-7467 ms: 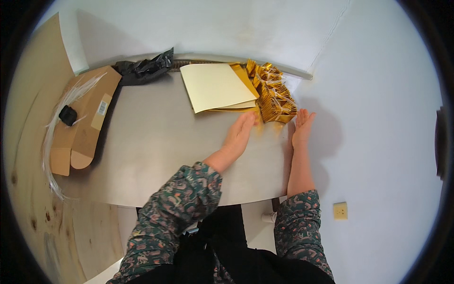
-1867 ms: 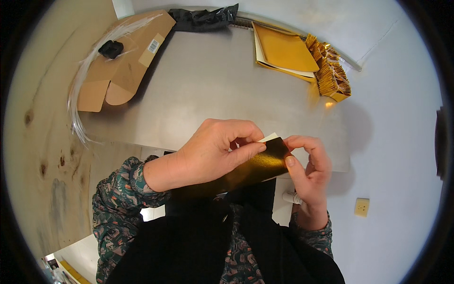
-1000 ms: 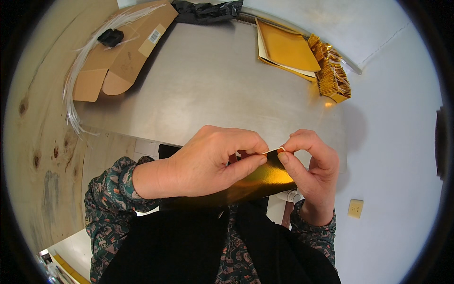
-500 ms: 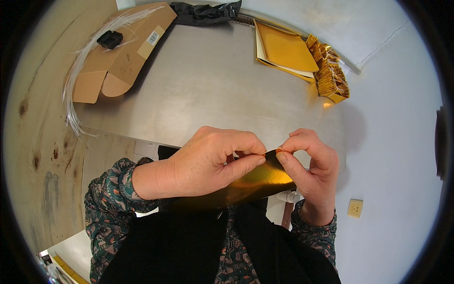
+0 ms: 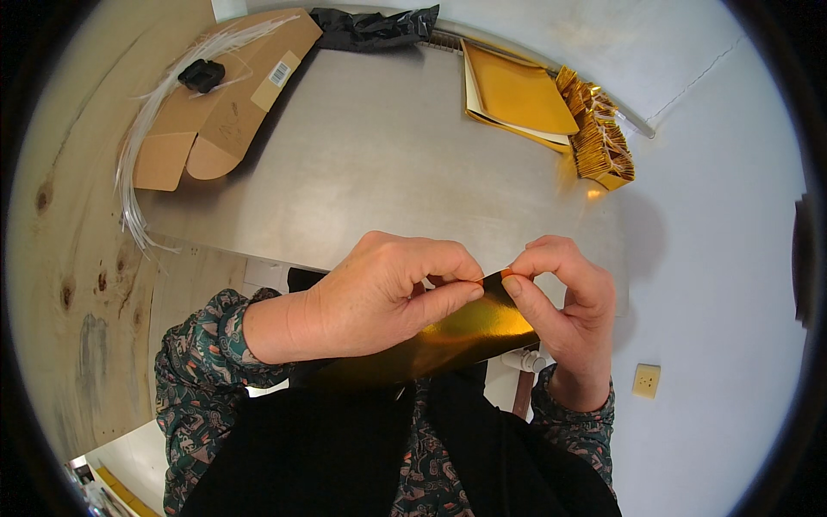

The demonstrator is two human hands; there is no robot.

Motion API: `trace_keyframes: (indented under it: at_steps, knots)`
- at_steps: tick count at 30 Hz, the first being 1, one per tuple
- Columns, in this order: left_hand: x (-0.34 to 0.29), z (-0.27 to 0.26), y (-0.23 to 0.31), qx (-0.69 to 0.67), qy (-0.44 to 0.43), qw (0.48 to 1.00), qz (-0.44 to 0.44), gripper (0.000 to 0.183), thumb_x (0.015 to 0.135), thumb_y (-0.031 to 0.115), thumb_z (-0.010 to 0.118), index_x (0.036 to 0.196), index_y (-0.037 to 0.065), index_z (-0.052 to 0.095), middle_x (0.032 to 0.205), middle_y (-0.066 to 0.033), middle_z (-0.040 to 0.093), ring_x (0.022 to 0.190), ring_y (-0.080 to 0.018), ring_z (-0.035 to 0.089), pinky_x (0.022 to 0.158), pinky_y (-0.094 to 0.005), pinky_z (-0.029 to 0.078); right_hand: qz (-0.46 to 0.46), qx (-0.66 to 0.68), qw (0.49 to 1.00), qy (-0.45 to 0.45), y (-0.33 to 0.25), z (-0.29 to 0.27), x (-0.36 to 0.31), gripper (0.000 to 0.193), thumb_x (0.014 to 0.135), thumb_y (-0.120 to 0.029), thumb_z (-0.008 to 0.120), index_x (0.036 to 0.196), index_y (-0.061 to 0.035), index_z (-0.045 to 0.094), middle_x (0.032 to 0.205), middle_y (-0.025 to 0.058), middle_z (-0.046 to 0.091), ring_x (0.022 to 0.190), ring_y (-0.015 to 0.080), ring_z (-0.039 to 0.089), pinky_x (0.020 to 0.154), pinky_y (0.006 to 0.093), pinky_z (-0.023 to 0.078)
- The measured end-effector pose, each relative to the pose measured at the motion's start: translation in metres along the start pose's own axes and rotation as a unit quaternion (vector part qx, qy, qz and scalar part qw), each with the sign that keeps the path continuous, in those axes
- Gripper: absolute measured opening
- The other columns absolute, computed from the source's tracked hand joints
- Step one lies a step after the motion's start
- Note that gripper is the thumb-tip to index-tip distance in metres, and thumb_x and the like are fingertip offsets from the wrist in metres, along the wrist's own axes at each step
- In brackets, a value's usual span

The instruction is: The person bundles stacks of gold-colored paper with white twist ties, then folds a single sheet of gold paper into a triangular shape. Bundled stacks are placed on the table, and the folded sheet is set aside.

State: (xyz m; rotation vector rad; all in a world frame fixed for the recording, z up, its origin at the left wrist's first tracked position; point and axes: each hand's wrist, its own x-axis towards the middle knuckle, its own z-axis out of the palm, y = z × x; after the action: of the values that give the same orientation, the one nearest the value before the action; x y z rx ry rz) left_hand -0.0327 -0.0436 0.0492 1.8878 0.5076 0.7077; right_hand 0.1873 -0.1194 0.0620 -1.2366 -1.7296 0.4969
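Observation:
A shiny gold sheet [image 5: 482,323] hangs between my two hands, held out in front of my body by its upper edge. My left hand [image 5: 388,293] pinches that edge between thumb and forefinger, its back covering the sheet's left part. Close beside it, my right hand [image 5: 564,297] pinches the same edge near its right corner, thumb toward me. Only a small gap separates the two sets of fingertips. What lies behind the sheet is hidden.
A metal table [image 5: 345,155] spreads out ahead. On it lie a cardboard box [image 5: 215,129] with clear strips [image 5: 133,164] and a black object [image 5: 201,76], a black plastic bag [image 5: 375,28], gold sheets [image 5: 521,90] and folded gold pieces [image 5: 603,146]. A white wall [image 5: 715,258] stands at right.
Both hands keep their pinch on the gold sheet in almost the same place. The pale edge that showed between the fingertips is now less visible, the sheet having tilted very slightly.

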Motion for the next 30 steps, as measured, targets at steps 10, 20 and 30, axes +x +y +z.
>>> trace_keyframes:
  at_steps: [10,20,30]
  knots:
    - [0.002,-0.005,-0.002,0.032,-0.039,0.999,-0.02,0.011,0.097,0.009,0.074,0.107,0.004,0.074,0.094,-0.0052,0.075,0.08,-0.0127,0.07,0.07,-0.0271,0.057,0.026,-0.017,1.0,-0.001,0.003,-0.002,-0.001,0.012,0.084,0.004,0.075,0.091,-0.0043,0.071,0.085,0.0047,0.071,0.082,0.0196,0.066,0.081,0.0318,0.049]
    - [-0.023,-0.033,-0.029,-0.019,-0.014,0.997,-0.072,0.016,0.092,0.007,0.079,0.107,0.003,0.074,0.101,-0.005,0.075,0.091,-0.0134,0.069,0.083,-0.0274,0.056,-0.045,0.027,0.979,0.196,0.034,-0.034,-0.021,0.009,0.095,0.001,0.063,0.103,0.0029,0.068,0.099,0.0086,0.071,0.095,0.0187,0.064,0.114,0.0509,0.04]
    - [-0.056,-0.056,-0.055,-0.2,0.107,0.97,-0.09,0.01,0.098,0.007,0.075,0.107,0.003,0.073,0.1,-0.0006,0.072,0.09,-0.0064,0.064,0.083,-0.0238,0.053,-0.072,0.035,0.954,0.29,0.061,-0.05,-0.04,0.011,0.103,-0.008,0.057,0.106,0.0017,0.061,0.097,0.0118,0.069,0.085,0.0137,0.058,0.116,0.0535,0.038]
